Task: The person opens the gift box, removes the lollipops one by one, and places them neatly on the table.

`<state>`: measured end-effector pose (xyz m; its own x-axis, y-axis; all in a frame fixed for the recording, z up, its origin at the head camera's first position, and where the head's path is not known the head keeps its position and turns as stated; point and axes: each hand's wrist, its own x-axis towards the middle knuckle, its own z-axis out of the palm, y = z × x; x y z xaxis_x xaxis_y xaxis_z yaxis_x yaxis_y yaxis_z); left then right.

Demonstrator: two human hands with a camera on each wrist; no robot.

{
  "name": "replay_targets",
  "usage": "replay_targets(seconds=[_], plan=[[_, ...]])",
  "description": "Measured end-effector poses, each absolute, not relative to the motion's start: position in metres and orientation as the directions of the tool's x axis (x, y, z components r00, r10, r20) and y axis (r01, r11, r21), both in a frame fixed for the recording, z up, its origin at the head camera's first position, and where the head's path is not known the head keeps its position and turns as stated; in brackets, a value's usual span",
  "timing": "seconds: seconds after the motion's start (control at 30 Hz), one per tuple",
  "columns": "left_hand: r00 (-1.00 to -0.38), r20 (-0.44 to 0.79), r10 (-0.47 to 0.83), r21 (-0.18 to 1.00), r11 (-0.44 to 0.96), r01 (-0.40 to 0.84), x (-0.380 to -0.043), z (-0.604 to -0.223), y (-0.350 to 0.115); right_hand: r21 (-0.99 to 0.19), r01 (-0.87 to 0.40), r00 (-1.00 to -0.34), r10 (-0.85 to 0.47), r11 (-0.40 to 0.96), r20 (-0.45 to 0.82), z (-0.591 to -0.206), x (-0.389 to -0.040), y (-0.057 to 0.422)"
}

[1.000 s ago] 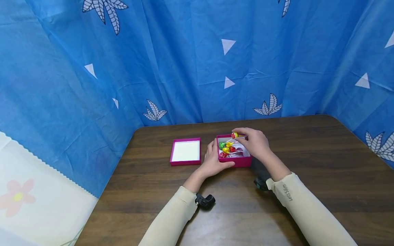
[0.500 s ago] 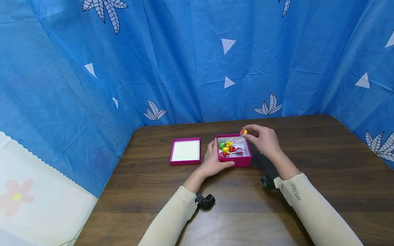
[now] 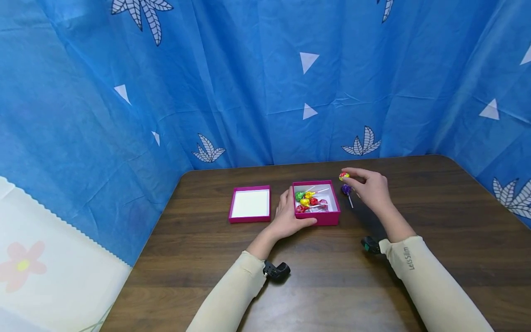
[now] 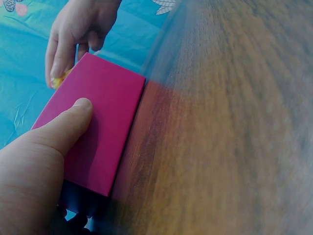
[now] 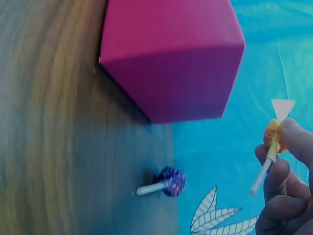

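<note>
My left hand [image 3: 286, 219] holds the open pink box [image 3: 329, 218] at its near left corner. Its thumb lies across the front face, as the left wrist view also shows; the fingers run along the left side. Several wrapped lollipops [image 3: 305, 202] in green, yellow, red and purple lie inside. Beyond the box's right side, my right hand [image 3: 371, 189] pinches a yellow-and-red lollipop [image 5: 272, 137] between thumb and fingers, above the table. Below it a purple lollipop [image 3: 346, 189] lies on the wood, its white stick pointing toward me.
The box's shallow lid [image 3: 250, 204], pink with a white inside, lies left of my left hand. A blue patterned curtain [image 3: 249, 92] hangs behind the wooden table [image 3: 315, 286].
My right hand has moved right with the yellow-and-red lollipop, from over the box to beyond its right side. The purple lollipop has come into sight. My left hand has stayed on the box.
</note>
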<state>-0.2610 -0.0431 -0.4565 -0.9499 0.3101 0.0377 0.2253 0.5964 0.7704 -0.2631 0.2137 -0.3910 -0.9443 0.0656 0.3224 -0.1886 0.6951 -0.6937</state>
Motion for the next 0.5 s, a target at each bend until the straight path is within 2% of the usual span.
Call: replay_targets(seconds=[0.5], plan=[[-0.948,0.034,0.317,0.771,0.595,0.227,-0.262,-0.457,-0.043,-0.704,-0.106,-0.952,0.133,0.703,0.276,-0.415,-0.274,0.251]])
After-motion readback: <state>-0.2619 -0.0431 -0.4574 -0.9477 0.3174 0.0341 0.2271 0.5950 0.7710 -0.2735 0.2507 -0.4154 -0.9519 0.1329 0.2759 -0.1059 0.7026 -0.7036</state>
